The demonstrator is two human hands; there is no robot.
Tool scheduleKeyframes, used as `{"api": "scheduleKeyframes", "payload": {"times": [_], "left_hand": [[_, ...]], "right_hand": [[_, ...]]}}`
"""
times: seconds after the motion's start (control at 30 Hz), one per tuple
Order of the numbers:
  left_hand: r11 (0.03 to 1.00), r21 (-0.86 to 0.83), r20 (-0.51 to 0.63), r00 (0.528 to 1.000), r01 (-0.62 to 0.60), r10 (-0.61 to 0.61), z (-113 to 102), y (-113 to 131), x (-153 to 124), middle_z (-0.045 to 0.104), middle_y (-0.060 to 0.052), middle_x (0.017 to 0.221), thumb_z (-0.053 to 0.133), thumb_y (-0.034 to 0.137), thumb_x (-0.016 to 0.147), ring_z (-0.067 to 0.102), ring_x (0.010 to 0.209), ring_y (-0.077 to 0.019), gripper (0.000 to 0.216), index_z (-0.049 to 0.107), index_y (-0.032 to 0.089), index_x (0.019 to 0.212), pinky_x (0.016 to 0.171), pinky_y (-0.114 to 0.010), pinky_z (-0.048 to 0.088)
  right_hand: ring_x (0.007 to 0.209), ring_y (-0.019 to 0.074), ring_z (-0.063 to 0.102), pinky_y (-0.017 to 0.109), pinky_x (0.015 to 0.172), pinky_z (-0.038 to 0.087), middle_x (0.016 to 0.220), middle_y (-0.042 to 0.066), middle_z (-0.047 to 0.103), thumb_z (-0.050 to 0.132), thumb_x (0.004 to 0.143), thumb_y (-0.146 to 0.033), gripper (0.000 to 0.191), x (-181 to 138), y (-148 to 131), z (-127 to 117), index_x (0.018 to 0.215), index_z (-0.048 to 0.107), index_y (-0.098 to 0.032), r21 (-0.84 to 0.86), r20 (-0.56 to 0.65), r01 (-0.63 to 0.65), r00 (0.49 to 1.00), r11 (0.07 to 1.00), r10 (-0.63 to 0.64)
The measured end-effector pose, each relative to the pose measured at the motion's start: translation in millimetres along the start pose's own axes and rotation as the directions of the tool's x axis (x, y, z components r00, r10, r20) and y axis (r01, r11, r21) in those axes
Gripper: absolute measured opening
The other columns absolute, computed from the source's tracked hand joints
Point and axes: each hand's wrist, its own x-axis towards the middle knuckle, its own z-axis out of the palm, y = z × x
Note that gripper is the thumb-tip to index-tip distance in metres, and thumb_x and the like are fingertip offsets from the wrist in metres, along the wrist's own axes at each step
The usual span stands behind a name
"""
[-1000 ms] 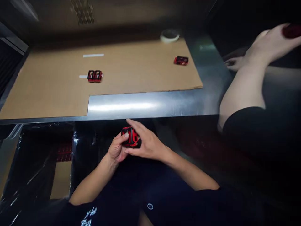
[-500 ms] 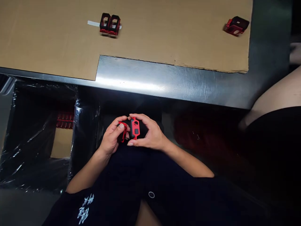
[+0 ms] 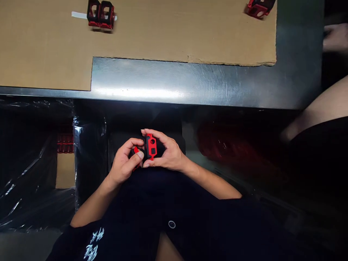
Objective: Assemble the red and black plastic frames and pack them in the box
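Between thumb and fingers, my right hand (image 3: pixel 168 152) grips a red-and-black plastic frame (image 3: pixel 151 146) by its two ends. Its red face, with a round hole and a square opening, is turned toward the right. My left hand (image 3: pixel 126 161) is closed on a second red-and-black frame (image 3: pixel 136 150), mostly covered by the thumb and fingers. The two parts are side by side in front of my body, below the table edge; whether they touch I cannot tell.
Two similar frames (image 3: pixel 100 16) stand together on the cardboard (image 3: pixel 163 32), and another frame (image 3: pixel 259 9) lies at its right end. The metal table edge (image 3: pixel 163 83) runs across. At lower left, a plastic-lined box (image 3: pixel 35 174) holds rows of red parts (image 3: pixel 65 143). Another person's arm (image 3: pixel 326 101) reaches in at right.
The whole view has shifted, so the table parts appear farther left and higher. My hands have drawn slightly closer together, and the left-hand frame has tilted and is more covered.
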Motion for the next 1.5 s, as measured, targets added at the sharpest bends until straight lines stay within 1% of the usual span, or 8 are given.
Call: {"api": "scheduleKeyframes", "payload": {"times": [0.17, 0.37, 0.53, 0.83, 1.03, 1.2, 1.4, 1.5], "left_hand": [[0.978, 0.193, 0.002, 0.997, -0.079, 0.08, -3, 5, -3, 0.063, 0.002, 0.08, 0.077, 0.038, 0.084, 0.055, 0.066, -0.0094, 0.035, 0.066, 0.022, 0.113, 0.066, -0.022, 0.047], [0.981, 0.193, -0.03, 1.0, 0.01, -0.004, -1, 11, -4, 0.068, 0.001, 0.087, 0.086, 0.035, 0.074, 0.059, 0.068, -0.01, 0.044, 0.065, 0.021, 0.11, 0.065, -0.022, 0.047], [0.991, 0.108, -0.009, 0.997, 0.08, -0.08, -1, 11, -7, 0.07, 0.002, 0.083, 0.087, 0.035, 0.072, 0.06, 0.066, -0.01, 0.044, 0.063, 0.021, 0.106, 0.065, -0.022, 0.048], [0.974, 0.225, -0.083, 0.996, 0.035, -0.016, 8, 17, -9, 0.07, 0.001, 0.083, 0.089, 0.034, 0.068, 0.063, 0.066, -0.0114, 0.042, 0.065, 0.02, 0.099, 0.062, -0.022, 0.052], [0.969, 0.242, -0.042, 0.999, 0.042, -0.033, 8, 13, -12, 0.072, -0.001, 0.095, 0.094, 0.036, 0.062, 0.067, 0.077, -0.0133, 0.058, 0.065, 0.021, 0.11, 0.067, -0.022, 0.054], [0.95, 0.311, -0.07, 0.997, -0.005, 0.028, 10, 10, -12, 0.071, -0.001, 0.091, 0.089, 0.037, 0.067, 0.065, 0.072, -0.0122, 0.048, 0.066, 0.021, 0.106, 0.064, -0.022, 0.053], [0.919, 0.39, -0.112, 0.987, -0.059, 0.111, 10, 10, -14, 0.07, 0.001, 0.089, 0.086, 0.035, 0.071, 0.063, 0.067, -0.0107, 0.046, 0.063, 0.022, 0.11, 0.061, -0.021, 0.052], [0.893, 0.449, -0.113, 0.989, -0.039, 0.099, 9, 7, -15, 0.07, 0.001, 0.088, 0.084, 0.038, 0.074, 0.062, 0.065, -0.0115, 0.047, 0.063, 0.022, 0.113, 0.06, -0.023, 0.051]], "right_hand": [[0.129, 0.0277, 0.066, 0.043, 0.112, 0.051, 0.143, 0.011, 0.065, 0.093, 0.068, -0.048, 0.094, 1, 2, 1, 0.149, 0.051, -0.029, -0.024, -0.018, 0.089, 0.996, 0.996, -0.089], [0.123, 0.0288, 0.068, 0.044, 0.105, 0.056, 0.135, 0.017, 0.068, 0.087, 0.076, -0.05, 0.086, 4, 0, 2, 0.149, 0.05, -0.024, -0.234, 0.008, 0.236, 0.97, 0.943, -0.241], [0.115, 0.0287, 0.072, 0.042, 0.1, 0.059, 0.129, 0.016, 0.071, 0.086, 0.072, -0.06, 0.091, 1, 3, 2, 0.147, 0.051, -0.023, -0.267, 0.028, 0.204, 0.978, 0.942, -0.205], [0.123, 0.0285, 0.07, 0.04, 0.106, 0.057, 0.139, 0.012, 0.068, 0.087, 0.069, -0.061, 0.096, -8, 8, 3, 0.15, 0.048, -0.027, -0.152, 0.029, 0.107, 0.994, 0.983, -0.104], [0.122, 0.0299, 0.07, 0.042, 0.103, 0.058, 0.136, 0.014, 0.069, 0.082, 0.075, -0.064, 0.093, -10, 10, 3, 0.152, 0.046, -0.026, -0.259, -0.007, 0.208, 0.976, 0.943, -0.218], [0.119, 0.0316, 0.07, 0.048, 0.105, 0.056, 0.132, 0.015, 0.07, 0.08, 0.08, -0.06, 0.086, -9, 8, 2, 0.15, 0.045, -0.025, -0.378, 0.02, 0.291, 0.952, 0.879, -0.306], [0.117, 0.0281, 0.068, 0.045, 0.101, 0.057, 0.136, 0.015, 0.064, 0.079, 0.079, -0.033, 0.072, -14, -8, -12, 0.144, 0.049, -0.022, -0.102, 0.024, 0.084, 0.996, 0.991, -0.082], [0.084, 0.0181, 0.07, 0.033, 0.077, 0.059, 0.098, 0.006, 0.071, 0.074, 0.086, -0.038, 0.042, -17, -11, -16, 0.123, 0.061, -0.021, 0.156, -0.045, -0.117, 0.991, 0.981, 0.126]]}}
